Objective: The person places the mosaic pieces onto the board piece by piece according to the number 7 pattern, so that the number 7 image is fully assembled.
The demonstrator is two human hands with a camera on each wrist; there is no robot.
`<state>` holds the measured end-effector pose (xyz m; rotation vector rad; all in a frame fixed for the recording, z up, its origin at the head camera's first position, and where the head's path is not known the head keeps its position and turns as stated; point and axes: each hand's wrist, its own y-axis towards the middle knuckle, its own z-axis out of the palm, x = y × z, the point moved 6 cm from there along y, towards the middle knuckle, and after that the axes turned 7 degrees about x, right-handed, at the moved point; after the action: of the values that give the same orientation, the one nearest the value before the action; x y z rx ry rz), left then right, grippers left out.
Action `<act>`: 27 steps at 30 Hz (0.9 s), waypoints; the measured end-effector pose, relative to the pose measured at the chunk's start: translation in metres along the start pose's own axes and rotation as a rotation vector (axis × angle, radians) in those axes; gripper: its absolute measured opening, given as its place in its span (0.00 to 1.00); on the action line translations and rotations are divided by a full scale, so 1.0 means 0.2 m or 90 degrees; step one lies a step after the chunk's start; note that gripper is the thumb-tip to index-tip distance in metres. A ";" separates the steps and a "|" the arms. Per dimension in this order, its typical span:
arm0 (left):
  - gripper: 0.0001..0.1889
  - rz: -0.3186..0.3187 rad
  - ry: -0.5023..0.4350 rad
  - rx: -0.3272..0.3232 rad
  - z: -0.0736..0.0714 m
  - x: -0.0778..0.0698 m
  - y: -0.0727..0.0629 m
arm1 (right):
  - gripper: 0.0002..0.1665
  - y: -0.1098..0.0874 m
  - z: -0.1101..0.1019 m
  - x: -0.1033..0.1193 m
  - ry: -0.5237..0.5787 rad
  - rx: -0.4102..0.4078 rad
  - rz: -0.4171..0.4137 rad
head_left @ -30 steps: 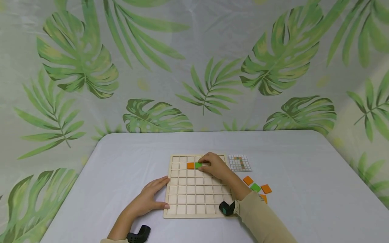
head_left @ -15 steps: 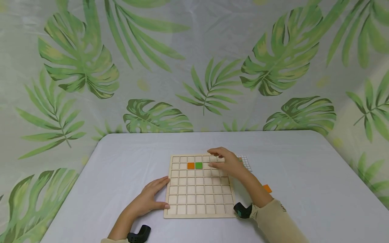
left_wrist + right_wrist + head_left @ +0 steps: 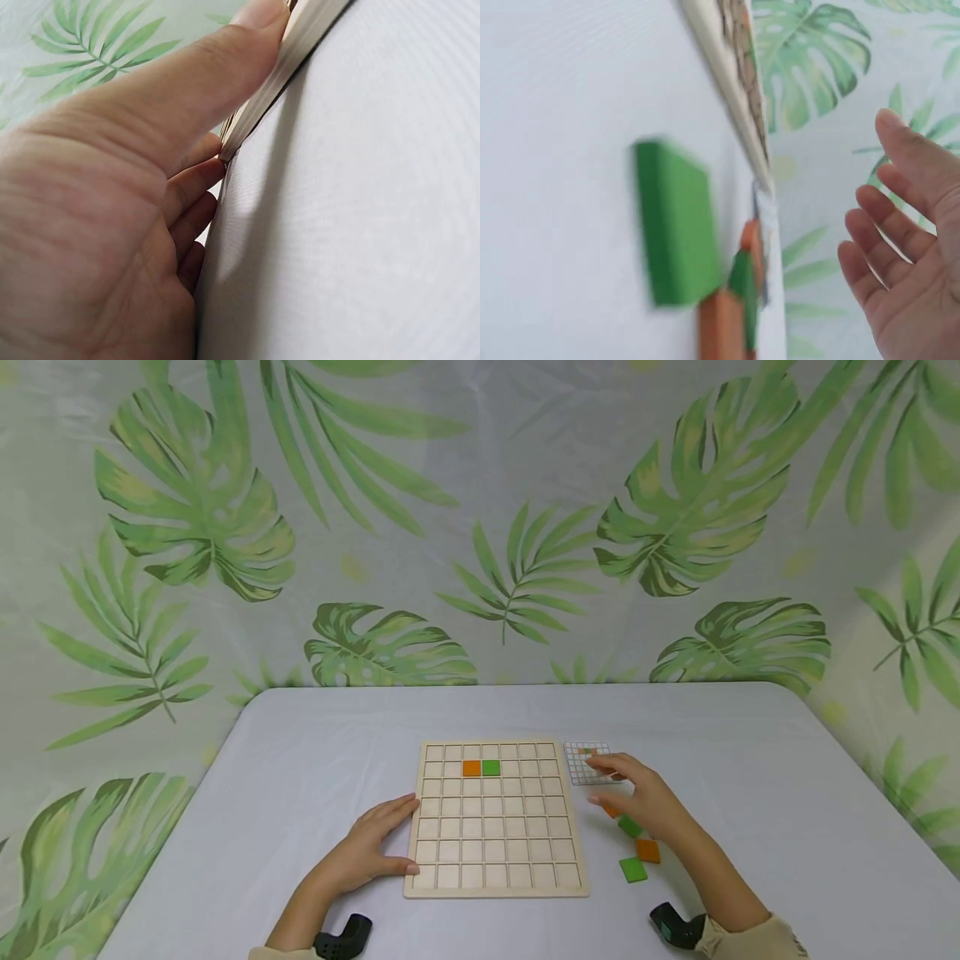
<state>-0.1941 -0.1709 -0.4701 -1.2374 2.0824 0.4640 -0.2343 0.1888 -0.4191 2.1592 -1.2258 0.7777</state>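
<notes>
A square wooden grid board [image 3: 495, 827] lies on the table, with an orange tile [image 3: 471, 768] and a green tile [image 3: 491, 767] side by side in its second row from the back. My left hand [image 3: 366, 847] rests against the board's left edge, thumb and fingertips touching its rim. To the right of the board my right hand [image 3: 641, 789] hovers with nothing in its fingers, over the pattern card [image 3: 581, 768] and loose tiles. Among these show a green tile [image 3: 633, 870] in front, an orange tile [image 3: 648, 851] and another green tile [image 3: 628, 825]; one more orange tile is partly hidden by the hand.
A white cloth covers the table [image 3: 315, 735], whose back edge meets a leaf-printed backdrop [image 3: 517, 568]. Black wrist devices sit on the left wrist [image 3: 343, 937] and the right wrist [image 3: 677, 927].
My right hand has let go of the green tile in the board's second row and moved right, off the board to above the card and loose tiles. My left hand has stayed in place.
</notes>
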 end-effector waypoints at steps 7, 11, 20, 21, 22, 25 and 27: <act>0.49 -0.003 -0.001 0.001 0.00 0.00 0.00 | 0.26 -0.09 0.02 -0.15 -0.035 0.026 0.047; 0.49 -0.002 0.001 0.003 0.00 0.00 0.00 | 0.23 -0.10 0.03 -0.20 -0.037 0.049 0.071; 0.49 0.007 0.002 0.002 0.00 0.01 0.00 | 0.22 -0.09 0.06 -0.24 -0.062 0.035 0.078; 0.49 0.008 0.001 0.002 0.00 0.01 0.00 | 0.23 -0.09 0.06 -0.24 -0.064 0.035 0.080; 0.49 0.009 0.001 0.002 0.00 0.01 0.00 | 0.23 -0.09 0.06 -0.25 -0.062 0.038 0.086; 0.48 0.011 0.000 0.001 0.00 0.01 0.00 | 0.23 -0.09 0.06 -0.26 -0.048 0.058 0.104; 0.48 0.010 -0.001 0.001 0.00 0.01 0.00 | 0.22 -0.09 0.06 -0.26 -0.038 0.071 0.113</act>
<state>-0.1946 -0.1714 -0.4710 -1.2196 2.0928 0.4703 -0.2390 0.2190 -0.4668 2.1979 -1.4509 0.8788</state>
